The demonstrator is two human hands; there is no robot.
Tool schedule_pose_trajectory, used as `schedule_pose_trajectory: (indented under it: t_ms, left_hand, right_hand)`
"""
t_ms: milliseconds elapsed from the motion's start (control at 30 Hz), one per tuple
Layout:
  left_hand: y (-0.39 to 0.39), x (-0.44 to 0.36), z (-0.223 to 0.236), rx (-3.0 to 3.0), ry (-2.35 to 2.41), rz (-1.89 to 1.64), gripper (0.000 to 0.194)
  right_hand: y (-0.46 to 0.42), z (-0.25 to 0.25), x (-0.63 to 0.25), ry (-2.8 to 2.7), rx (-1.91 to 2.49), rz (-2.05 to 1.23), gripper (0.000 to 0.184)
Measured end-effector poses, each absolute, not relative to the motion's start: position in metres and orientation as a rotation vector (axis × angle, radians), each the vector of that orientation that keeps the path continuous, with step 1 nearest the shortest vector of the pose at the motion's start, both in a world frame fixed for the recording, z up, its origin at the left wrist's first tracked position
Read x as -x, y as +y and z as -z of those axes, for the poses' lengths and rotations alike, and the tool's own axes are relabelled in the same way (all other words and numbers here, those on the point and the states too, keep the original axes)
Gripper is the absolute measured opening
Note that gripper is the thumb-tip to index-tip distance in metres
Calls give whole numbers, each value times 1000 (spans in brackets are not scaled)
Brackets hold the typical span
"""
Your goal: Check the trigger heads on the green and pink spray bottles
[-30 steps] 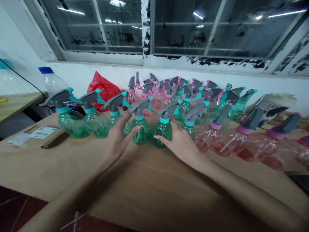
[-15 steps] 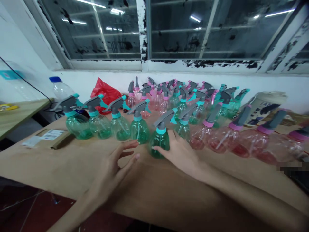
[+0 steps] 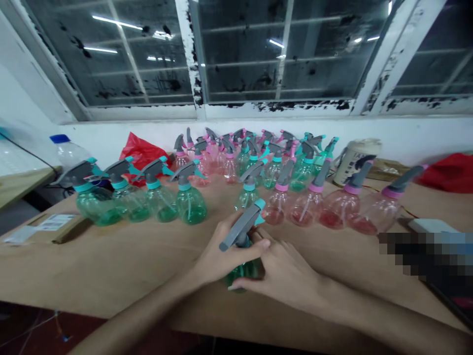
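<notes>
A green spray bottle [image 3: 244, 270] with a grey and turquoise trigger head is between my hands, near the front of the table. My left hand [image 3: 225, 249] wraps round its neck, just under the spray head. Lower down, my right hand [image 3: 286, 271] grips the bottle's body from the right, thumb across the front. My fingers hide the collar and much of the body. Behind the hands stands another green spray bottle [image 3: 247, 197]. To the left is a row of green spray bottles [image 3: 192, 204]; pink spray bottles [image 3: 305, 209] form a row on the right.
More pink and green bottles [image 3: 229, 170] crowd the back by the wall. A red plastic bag [image 3: 142, 153] and a flat cardboard package [image 3: 55, 228] lie on the left. A pale canister [image 3: 356, 160] stands at the right rear. A blurred-out dark object lies at the right edge.
The held bottle has come from the row towards me, its head turned. My left hand, apart from it before, now grips its neck. The view has shifted right.
</notes>
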State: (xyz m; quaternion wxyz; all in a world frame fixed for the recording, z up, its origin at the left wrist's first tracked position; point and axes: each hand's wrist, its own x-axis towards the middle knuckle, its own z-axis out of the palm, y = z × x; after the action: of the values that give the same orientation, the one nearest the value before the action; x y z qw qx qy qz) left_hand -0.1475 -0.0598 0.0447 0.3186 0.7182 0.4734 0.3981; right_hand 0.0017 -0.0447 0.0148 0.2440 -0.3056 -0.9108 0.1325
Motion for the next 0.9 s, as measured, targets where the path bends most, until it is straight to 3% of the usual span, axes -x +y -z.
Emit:
schedule_pose_trajectory:
  t_ms: [200,533,667,900]
  left_hand:
    - [-30,121,-41,-1991,1113,-1023,33]
    - [-12,89,-36,-1951,1070,-1061,27]
    - [-12,87,-41,-1997,1161,-1024,15]
    - [-14,90,-47,-2039,1128,-1008,20]
  right_hand:
    - [-28,-8,-37,-2440,807,-222,60]
    - [-15,12,-71,-2399,749,-361,70]
    - [-7,24,-88,-2478,790,-323,71]
    - [22,57,-124,-2443,895,-422,46]
